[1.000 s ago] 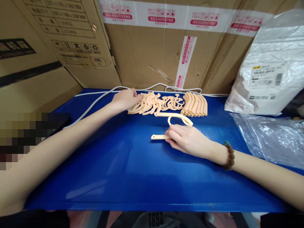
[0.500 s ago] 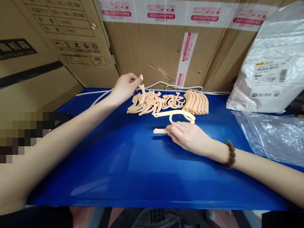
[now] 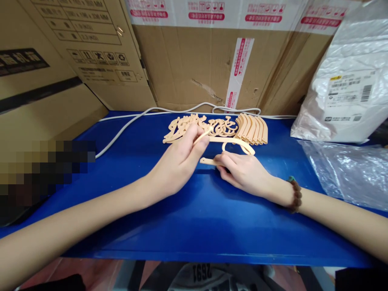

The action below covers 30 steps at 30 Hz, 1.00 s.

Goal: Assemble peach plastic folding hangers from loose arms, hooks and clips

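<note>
My right hand (image 3: pixel 244 169) grips a partly assembled beige plastic folding hanger (image 3: pixel 232 140). One curved arm of the hanger reaches left above the fingers; a straight end pokes out below, and a round hook part shows between them. Pinched between the thumb and fingers of my left hand (image 3: pixel 177 163) is a small curved beige hanger piece (image 3: pixel 203 135), held at the left end of the upper arm. Whether the two touch I cannot tell. Just behind lie a heap of short hanger pieces (image 3: pixel 175 128), several loose hooks (image 3: pixel 226 128) and a row of long curved hanger arms (image 3: pixel 252 128).
Cardboard boxes (image 3: pixel 188 64) wall off the back and left of the blue table (image 3: pixel 194 226). A white cable (image 3: pixel 136 115) runs along the rear. At the right are a white plastic parcel (image 3: pixel 342 97) and a clear plastic bag (image 3: pixel 348 173).
My left hand has come from the heap toward the right and nearer, bringing the small piece to the hanger. My right hand stays nearly in place, with the hanger slightly tilted.
</note>
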Each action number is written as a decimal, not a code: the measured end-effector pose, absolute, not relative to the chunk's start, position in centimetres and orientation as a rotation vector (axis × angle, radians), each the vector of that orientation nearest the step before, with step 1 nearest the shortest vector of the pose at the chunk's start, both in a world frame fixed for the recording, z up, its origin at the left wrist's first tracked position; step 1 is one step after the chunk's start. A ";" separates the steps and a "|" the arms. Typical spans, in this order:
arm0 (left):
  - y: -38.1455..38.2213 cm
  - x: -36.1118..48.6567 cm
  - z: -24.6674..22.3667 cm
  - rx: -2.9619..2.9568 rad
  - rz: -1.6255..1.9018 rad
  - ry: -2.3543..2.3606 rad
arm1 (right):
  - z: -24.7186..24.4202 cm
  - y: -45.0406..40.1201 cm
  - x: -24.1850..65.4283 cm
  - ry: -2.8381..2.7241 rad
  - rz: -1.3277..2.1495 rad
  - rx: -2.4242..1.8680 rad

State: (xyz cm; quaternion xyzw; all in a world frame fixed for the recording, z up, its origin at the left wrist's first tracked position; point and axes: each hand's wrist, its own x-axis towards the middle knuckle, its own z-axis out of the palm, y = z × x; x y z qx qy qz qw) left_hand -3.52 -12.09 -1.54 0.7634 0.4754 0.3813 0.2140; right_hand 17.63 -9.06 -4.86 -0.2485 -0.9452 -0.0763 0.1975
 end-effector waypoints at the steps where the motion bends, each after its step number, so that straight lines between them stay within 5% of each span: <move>1: -12.2 -3.6 -1.8 2.171 1.019 1.337 | -4.9 -9.1 17.6 -2.641 -0.197 -0.703; 10: -9.9 -5.8 -3.8 2.530 0.540 1.589 | -4.9 -9.0 17.7 -2.506 -0.160 -0.888; 30: -10.6 -5.3 -4.1 2.369 0.346 1.591 | -4.7 -9.2 17.6 -2.619 -0.477 -0.629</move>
